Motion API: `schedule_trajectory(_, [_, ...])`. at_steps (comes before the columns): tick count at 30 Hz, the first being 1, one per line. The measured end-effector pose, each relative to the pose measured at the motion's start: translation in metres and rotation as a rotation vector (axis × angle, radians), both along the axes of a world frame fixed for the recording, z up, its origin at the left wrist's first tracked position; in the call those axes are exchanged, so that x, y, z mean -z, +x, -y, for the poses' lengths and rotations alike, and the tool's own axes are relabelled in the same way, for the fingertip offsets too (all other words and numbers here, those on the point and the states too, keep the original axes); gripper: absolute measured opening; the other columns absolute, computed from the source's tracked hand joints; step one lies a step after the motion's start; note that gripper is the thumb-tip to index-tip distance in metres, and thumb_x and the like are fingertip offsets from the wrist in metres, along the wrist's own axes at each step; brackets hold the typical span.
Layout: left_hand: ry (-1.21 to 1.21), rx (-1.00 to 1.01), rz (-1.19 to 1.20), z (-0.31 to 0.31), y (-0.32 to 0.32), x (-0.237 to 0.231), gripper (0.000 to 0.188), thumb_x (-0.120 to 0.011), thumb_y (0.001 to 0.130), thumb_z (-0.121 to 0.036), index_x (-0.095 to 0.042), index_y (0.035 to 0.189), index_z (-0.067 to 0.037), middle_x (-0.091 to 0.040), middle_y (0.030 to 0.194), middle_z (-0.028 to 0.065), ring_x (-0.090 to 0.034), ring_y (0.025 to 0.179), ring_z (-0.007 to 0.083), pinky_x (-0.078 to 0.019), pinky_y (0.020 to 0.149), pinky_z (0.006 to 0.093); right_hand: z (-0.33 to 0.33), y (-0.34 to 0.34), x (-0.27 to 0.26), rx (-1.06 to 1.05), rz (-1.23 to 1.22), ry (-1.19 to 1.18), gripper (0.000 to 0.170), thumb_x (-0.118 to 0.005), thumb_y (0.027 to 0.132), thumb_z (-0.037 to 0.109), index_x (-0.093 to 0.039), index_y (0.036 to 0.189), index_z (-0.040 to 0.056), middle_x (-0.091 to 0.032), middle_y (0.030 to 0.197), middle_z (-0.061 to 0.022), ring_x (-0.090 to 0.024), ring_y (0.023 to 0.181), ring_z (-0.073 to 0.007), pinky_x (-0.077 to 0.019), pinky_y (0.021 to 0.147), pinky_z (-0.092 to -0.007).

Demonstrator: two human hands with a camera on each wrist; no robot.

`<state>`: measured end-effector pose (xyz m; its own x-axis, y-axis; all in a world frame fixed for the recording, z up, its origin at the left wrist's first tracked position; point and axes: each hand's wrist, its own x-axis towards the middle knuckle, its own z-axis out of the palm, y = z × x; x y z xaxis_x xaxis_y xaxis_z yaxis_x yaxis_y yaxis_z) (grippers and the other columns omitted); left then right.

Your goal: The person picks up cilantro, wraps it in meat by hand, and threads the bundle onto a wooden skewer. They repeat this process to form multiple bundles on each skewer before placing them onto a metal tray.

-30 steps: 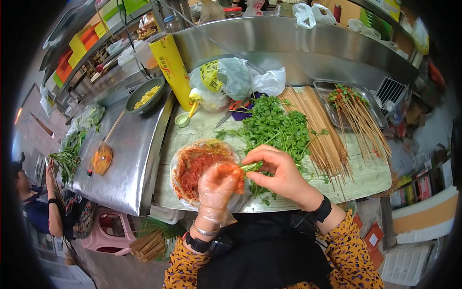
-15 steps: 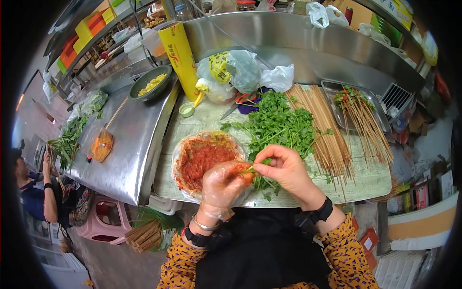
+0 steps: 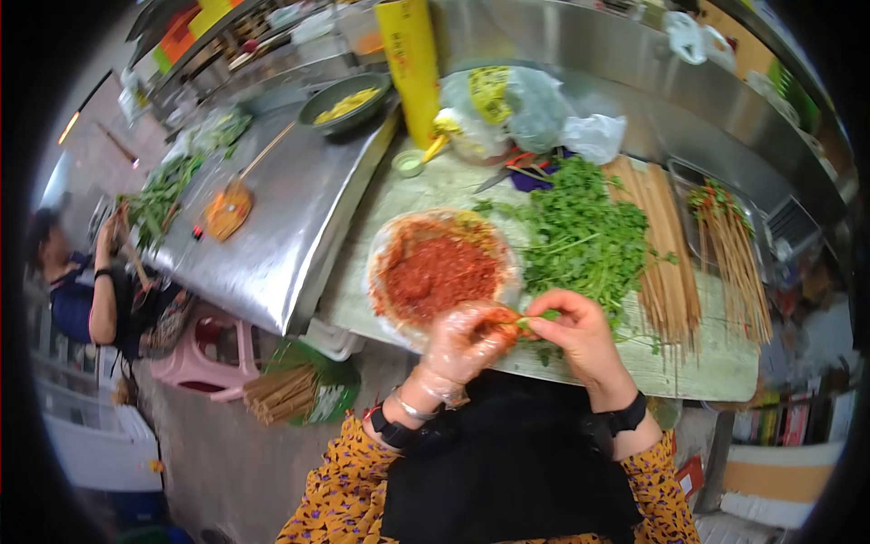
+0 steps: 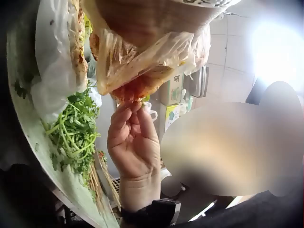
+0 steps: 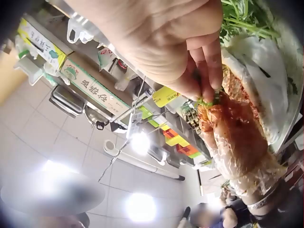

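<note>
My left hand (image 3: pixel 467 343), in a clear plastic glove smeared red at the fingertips, pinches a small green cilantro sprig (image 3: pixel 541 319) from one side. Bare and facing it, my right hand (image 3: pixel 584 340) pinches the same sprig with thumb and fingers. In the right wrist view only a bit of the sprig (image 5: pixel 209 101) shows between the fingertips, the rest hidden. Behind the gloved hand stands a plastic-lined bowl (image 3: pixel 509 238) of red minced filling (image 3: pixel 435 272). A heap of loose cilantro (image 3: pixel 584 227) lies just beyond my right hand.
Bare wooden skewers (image 3: pixel 660 245) lie right of the cilantro. Beyond them, a metal tray (image 3: pixel 680 172) bears skewers threaded with green and red (image 3: pixel 720 213). Scissors (image 3: pixel 494 179), plastic bags (image 3: pixel 539 104) and a yellow roll (image 3: pixel 410 72) stand behind the bowl. Another person (image 3: pixel 77 281) sits at left.
The head view has swung, so the table appears shifted right. Both hands stay fingertip to fingertip; less of the green sprig shows between them than a second ago.
</note>
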<state>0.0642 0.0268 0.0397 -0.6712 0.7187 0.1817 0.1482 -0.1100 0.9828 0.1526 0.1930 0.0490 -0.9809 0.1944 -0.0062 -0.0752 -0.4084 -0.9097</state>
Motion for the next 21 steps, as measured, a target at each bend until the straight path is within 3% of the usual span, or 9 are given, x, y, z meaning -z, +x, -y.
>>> schedule_trajectory(1, [-0.012,0.011,-0.152,0.005,-0.002,0.005,0.018,-0.060,0.081,-0.001,-0.059,0.099,0.003,-0.063,0.087,0.0067,-0.059,0.077,0.0124,-0.0495,0.070,0.0254,-0.001,0.003,0.003,0.026,0.017,0.054,0.012,-0.063,0.080,-0.002,-0.060,0.091,0.0002,-0.060,0.088,-0.0045,-0.060,0.077,-0.0105,-0.0501,0.070,-0.0226])
schedule_trajectory(3, [-0.010,0.041,0.054,0.017,0.000,-0.008,0.023,-0.063,0.080,-0.006,-0.060,0.102,0.003,-0.062,0.087,0.0067,-0.059,0.078,0.0118,-0.0496,0.071,0.0256,-0.006,0.008,0.010,0.053,0.030,0.107,0.012,-0.063,0.080,-0.003,-0.060,0.091,0.0000,-0.060,0.087,-0.0042,-0.060,0.077,-0.0097,-0.0501,0.070,-0.0215])
schedule_trajectory(5, [-0.149,-0.066,-0.257,0.035,-0.024,0.001,0.027,-0.066,0.080,-0.008,-0.060,0.104,0.002,-0.062,0.087,0.0061,-0.059,0.079,0.0118,-0.0500,0.071,0.0256,-0.013,0.014,0.020,0.160,0.077,0.086,0.011,-0.063,0.079,-0.004,-0.061,0.089,-0.0005,-0.061,0.085,-0.0047,-0.060,0.076,-0.0099,-0.0501,0.069,-0.0214])
schedule_trajectory(6, [-0.157,-0.117,-0.174,0.048,-0.038,0.010,0.026,-0.067,0.078,-0.006,-0.062,0.103,0.001,-0.064,0.089,0.0061,-0.061,0.080,0.0125,-0.0508,0.071,0.0261,-0.017,0.017,0.027,0.192,0.102,0.089,0.011,-0.063,0.079,-0.004,-0.061,0.090,-0.0013,-0.061,0.084,-0.0052,-0.060,0.075,-0.0104,-0.0502,0.069,-0.0219])
schedule_trajectory(9, [-0.333,-0.371,-0.503,0.066,-0.072,-0.005,0.015,-0.068,0.074,-0.002,-0.067,0.089,-0.003,-0.066,0.088,0.0091,-0.063,0.077,0.0171,-0.0513,0.067,0.0278,-0.023,0.027,0.045,0.245,0.109,0.079,0.011,-0.063,0.079,-0.004,-0.061,0.090,-0.0017,-0.062,0.086,-0.0055,-0.060,0.075,-0.0109,-0.0505,0.069,-0.0227])
schedule_trajectory(11, [-0.615,-0.367,-0.907,0.072,-0.089,-0.011,0.022,-0.069,0.067,-0.004,-0.068,0.089,-0.005,-0.065,0.086,0.0122,-0.062,0.076,0.0257,-0.0506,0.067,0.0329,-0.024,0.030,0.059,0.260,0.114,0.077,0.011,-0.063,0.080,-0.004,-0.060,0.091,-0.0021,-0.062,0.086,-0.0058,-0.060,0.076,-0.0110,-0.0509,0.070,-0.0236])
schedule_trajectory(14, [-0.672,-0.175,-1.134,0.060,-0.096,-0.010,0.018,-0.067,0.063,-0.008,-0.066,0.081,-0.006,-0.062,0.081,0.0130,-0.059,0.077,0.0318,-0.0487,0.068,0.0384,-0.024,0.032,0.075,0.280,0.156,0.079,0.011,-0.063,0.080,-0.003,-0.060,0.091,-0.0021,-0.062,0.087,-0.0059,-0.060,0.077,-0.0110,-0.0513,0.071,-0.0241])
schedule_trajectory(17, [-1.005,-0.141,-1.237,0.045,-0.099,0.000,0.010,-0.065,0.064,-0.012,-0.063,0.072,-0.007,-0.060,0.076,0.0111,-0.058,0.078,0.0295,-0.0478,0.067,0.0396,-0.024,0.032,0.079,0.298,0.153,0.079,0.011,-0.063,0.081,-0.003,-0.060,0.091,-0.0016,-0.061,0.087,-0.0054,-0.060,0.077,-0.0108,-0.0512,0.071,-0.0239])
schedule_trajectory(21, [-1.045,-0.147,-1.184,0.036,-0.103,0.003,0.009,-0.063,0.065,-0.014,-0.060,0.068,-0.005,-0.059,0.071,0.0127,-0.059,0.072,0.0340,-0.0480,0.065,0.0420,-0.025,0.032,0.076,0.285,0.143,0.077,0.010,-0.062,0.081,-0.003,-0.060,0.090,-0.0008,-0.061,0.086,-0.0045,-0.060,0.076,-0.0102,-0.0511,0.070,-0.0236])
